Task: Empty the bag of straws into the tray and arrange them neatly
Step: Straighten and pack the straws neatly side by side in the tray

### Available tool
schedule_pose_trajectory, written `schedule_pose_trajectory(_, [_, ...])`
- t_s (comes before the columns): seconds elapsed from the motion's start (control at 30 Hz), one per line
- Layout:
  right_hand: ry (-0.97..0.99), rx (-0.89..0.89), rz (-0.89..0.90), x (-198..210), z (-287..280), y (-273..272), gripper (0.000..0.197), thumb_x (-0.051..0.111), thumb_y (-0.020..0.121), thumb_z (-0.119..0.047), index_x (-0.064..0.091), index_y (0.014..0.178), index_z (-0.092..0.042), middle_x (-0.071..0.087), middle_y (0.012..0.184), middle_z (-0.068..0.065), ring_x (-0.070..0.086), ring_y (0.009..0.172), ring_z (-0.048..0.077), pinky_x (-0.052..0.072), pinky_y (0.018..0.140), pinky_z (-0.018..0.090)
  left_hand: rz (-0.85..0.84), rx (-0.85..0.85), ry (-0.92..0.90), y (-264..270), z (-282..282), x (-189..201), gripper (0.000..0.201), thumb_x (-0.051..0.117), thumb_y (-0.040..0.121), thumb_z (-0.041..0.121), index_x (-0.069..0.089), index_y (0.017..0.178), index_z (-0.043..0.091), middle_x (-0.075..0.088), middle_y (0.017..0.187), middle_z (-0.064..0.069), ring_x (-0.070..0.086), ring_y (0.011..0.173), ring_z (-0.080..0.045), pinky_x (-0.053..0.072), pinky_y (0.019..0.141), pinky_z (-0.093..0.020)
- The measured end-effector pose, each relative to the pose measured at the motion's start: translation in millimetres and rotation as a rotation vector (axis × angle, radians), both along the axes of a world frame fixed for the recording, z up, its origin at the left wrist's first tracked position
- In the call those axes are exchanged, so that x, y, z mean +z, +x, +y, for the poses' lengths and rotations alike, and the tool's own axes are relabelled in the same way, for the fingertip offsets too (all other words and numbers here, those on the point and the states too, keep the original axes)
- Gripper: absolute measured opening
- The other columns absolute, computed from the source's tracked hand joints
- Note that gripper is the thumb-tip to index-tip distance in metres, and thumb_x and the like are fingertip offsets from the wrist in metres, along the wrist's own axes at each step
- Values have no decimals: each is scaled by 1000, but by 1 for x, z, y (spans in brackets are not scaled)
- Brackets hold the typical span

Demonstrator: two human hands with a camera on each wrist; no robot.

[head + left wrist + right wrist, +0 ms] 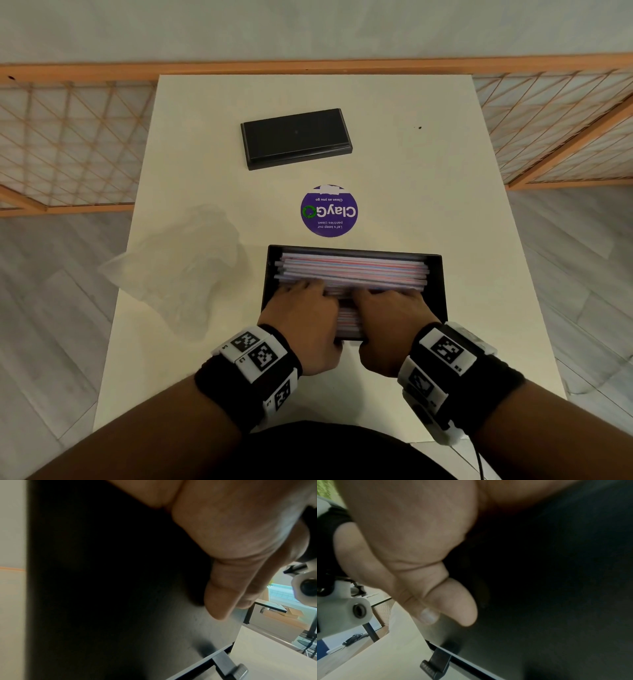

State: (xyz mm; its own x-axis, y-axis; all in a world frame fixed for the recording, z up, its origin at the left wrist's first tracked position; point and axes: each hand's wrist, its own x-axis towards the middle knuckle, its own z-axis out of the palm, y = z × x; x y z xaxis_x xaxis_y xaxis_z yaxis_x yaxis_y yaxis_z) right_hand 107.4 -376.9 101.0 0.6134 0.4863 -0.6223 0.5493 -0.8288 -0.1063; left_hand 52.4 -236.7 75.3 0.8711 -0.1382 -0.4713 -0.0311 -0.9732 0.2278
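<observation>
A black tray [441, 287] stands near the table's front edge, filled with red, blue and white striped straws [352, 269] lying lengthwise side by side. My left hand [301, 308] and right hand [387, 311] lie next to each other on the near half of the straws, fingers stretched flat over them. The thumbs stay outside against the tray's near wall: the left thumb [221, 601] on the dark wall [120, 601], the right thumb [453, 605] on the wall [556, 601]. The empty clear plastic bag [181, 263] lies crumpled left of the tray.
A black rectangular lid or second tray [296, 137] lies at the far middle of the white table [445, 205]. A round purple sticker [329, 210] sits between it and the straw tray. Wooden lattice screens stand beyond the table on both sides.
</observation>
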Motion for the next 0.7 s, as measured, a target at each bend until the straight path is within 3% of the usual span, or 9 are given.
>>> schedule_pose_trajectory(0.1, [-19, 8, 2, 1, 0, -1, 43, 61, 75, -31, 54, 117, -26, 62, 112, -6, 58, 110, 22, 33, 106, 39, -18, 8, -26, 0, 0, 0, 45, 62, 84, 48, 60, 122, 25, 65, 120, 3, 62, 112, -21, 49, 103, -38])
schedule_pose_trajectory(0.2, [-29, -1, 35, 1, 1, 1, 42, 61, 74, -32, 60, 116, -29, 53, 120, -3, 50, 117, 24, 34, 105, 43, -3, 21, -16, -1, -1, 3, 34, 60, 84, 47, 62, 110, 25, 70, 107, 3, 66, 100, -21, 51, 97, -34])
schedule_pose_trajectory(0.43, [-54, 2, 73, 4, 3, 3, 31, 58, 79, -29, 60, 110, -24, 66, 101, -2, 63, 95, 22, 44, 92, 31, 66, 30, -26, 1, -1, 6, 40, 62, 84, 48, 65, 117, 25, 53, 128, -1, 56, 116, -24, 48, 104, -41])
schedule_pose_trajectory(0.6, [-27, 5, 52, 4, 2, 2, 31, 59, 76, -29, 61, 107, -26, 67, 103, -4, 63, 97, 21, 44, 93, 32, -12, -15, 3, -1, -2, 9, 43, 60, 89, 46, 57, 125, 23, 59, 127, 0, 58, 117, -24, 46, 106, -40])
schedule_pose_trajectory(0.7, [6, 26, 45, 0, 4, 2, 34, 61, 73, -30, 61, 106, -27, 61, 111, -3, 57, 104, 22, 42, 96, 36, -75, -56, -20, -6, -11, 9, 48, 61, 90, 41, 48, 133, 24, 54, 131, 1, 54, 121, -22, 42, 106, -38])
